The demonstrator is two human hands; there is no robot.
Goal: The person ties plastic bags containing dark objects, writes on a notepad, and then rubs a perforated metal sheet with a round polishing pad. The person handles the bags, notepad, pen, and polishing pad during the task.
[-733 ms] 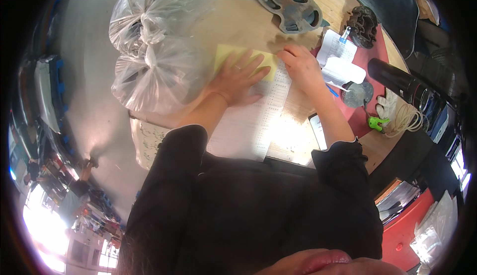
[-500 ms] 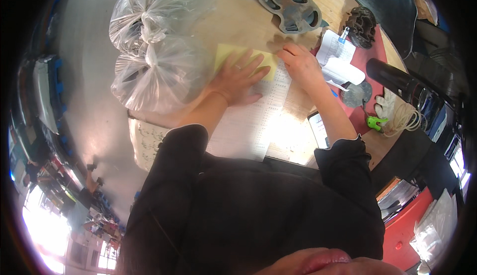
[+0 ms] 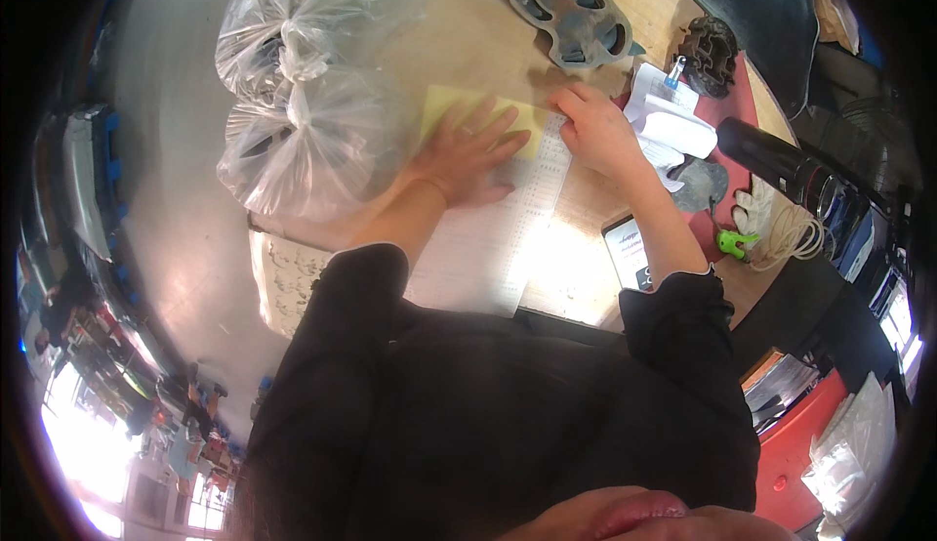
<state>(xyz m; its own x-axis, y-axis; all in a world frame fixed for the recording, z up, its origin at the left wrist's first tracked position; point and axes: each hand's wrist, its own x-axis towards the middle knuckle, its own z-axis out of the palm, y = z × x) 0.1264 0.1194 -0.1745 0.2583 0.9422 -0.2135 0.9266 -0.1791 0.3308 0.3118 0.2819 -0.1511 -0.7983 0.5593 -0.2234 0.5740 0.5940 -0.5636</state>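
Observation:
My left hand [image 3: 472,153] lies flat with spread fingers, pressing a yellow sheet [image 3: 441,102] and a long white printed sheet [image 3: 478,248] onto the wooden table. A ring is on one of its fingers. By the top right corner of these sheets my right hand [image 3: 593,129] is closed, thumb and fingers pressed together. Whatever it pinches, if anything, is hidden by the fingers. Just beyond it rests a worn, sole-shaped plate with cut-outs [image 3: 576,38]. Close to my right forearm lies a phone [image 3: 625,248] with its screen lit.
Two tied clear plastic bags [image 3: 303,141] stand at the left. On the right are clipped white papers [image 3: 673,121], a dark lumpy object [image 3: 709,53], a black cylinder [image 3: 771,155], a green clip [image 3: 735,243] and coiled cord [image 3: 795,238]. A red surface [image 3: 795,453] sits lower right.
My right hand has shifted slightly to the right, away from the yellow sheet's corner. More of the phone now shows beside my forearm. The left hand stays in place.

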